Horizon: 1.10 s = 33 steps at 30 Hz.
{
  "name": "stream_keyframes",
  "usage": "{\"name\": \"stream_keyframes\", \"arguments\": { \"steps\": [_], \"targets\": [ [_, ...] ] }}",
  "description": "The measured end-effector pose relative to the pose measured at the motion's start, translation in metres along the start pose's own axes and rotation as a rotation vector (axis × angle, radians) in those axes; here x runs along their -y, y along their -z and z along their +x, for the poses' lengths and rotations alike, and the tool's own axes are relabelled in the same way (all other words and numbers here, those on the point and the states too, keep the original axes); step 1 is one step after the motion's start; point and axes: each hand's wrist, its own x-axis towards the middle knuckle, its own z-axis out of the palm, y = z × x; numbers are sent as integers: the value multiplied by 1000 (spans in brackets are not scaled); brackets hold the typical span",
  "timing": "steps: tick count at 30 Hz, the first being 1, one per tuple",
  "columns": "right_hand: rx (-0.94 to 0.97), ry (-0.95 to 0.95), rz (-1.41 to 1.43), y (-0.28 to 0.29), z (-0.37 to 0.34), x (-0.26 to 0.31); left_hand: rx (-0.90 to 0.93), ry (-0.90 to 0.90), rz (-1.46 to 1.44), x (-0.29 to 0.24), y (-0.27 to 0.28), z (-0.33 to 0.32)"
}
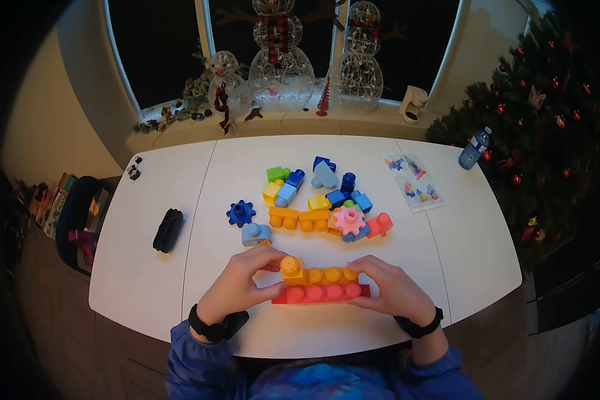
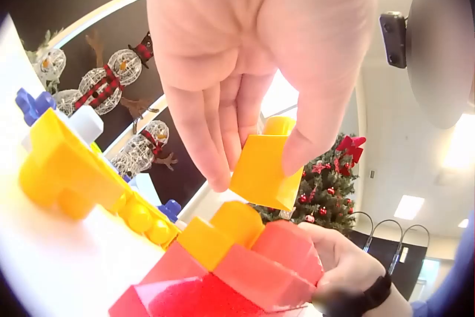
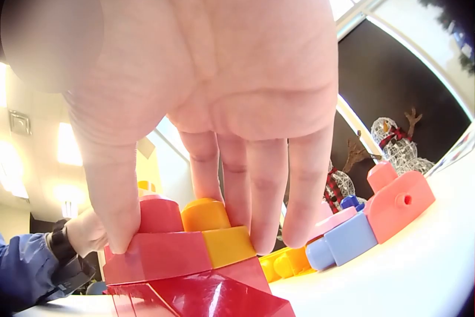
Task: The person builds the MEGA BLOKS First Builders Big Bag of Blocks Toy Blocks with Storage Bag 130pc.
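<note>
My left hand (image 1: pixel 247 277) pinches a small yellow-orange building block (image 1: pixel 292 270) between thumb and fingers. In the left wrist view this block (image 2: pixel 266 171) is tilted, just above the end of an orange studded brick (image 2: pixel 210 240). That orange brick lies alongside a pink studded brick (image 1: pixel 323 292), both on top of a red base piece (image 3: pixel 215 296). My right hand (image 1: pixel 395 291) grips the right end of this stack, with its thumb against the pink side and its fingers along the orange side.
Beyond the stack lie orange bricks (image 1: pixel 283 218), a blue gear (image 1: pixel 241 213), a pink gear (image 1: pixel 349 221), a light blue piece (image 1: pixel 255 234) and several other blocks. A dark case (image 1: pixel 169 231) is at left. An instruction sheet (image 1: pixel 417 183) and water bottle (image 1: pixel 474 149) are at the far right.
</note>
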Motion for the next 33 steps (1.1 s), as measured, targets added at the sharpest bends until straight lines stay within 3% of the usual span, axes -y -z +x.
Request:
{"name": "stream_keyframes", "arguments": {
  "steps": [10,16,19,25,29,33],
  "targets": [
    [0,-4,1,0,1,2,-1,-31,181,5,-7,-5],
    [2,3,12,0,2,0,-78,-8,118,9,0,-9],
    [-2,-5,7,-1,3,2,-254,32,303,18,10,-12],
    [12,-24,15,-1,5,3,-221,166,548,37,5,-19],
    [41,-69,8,-1,5,4,-181,238,497,38,5,-17],
    [22,-27,-35,1,7,5,-338,153,326,13,9,-9]
  ]
}}
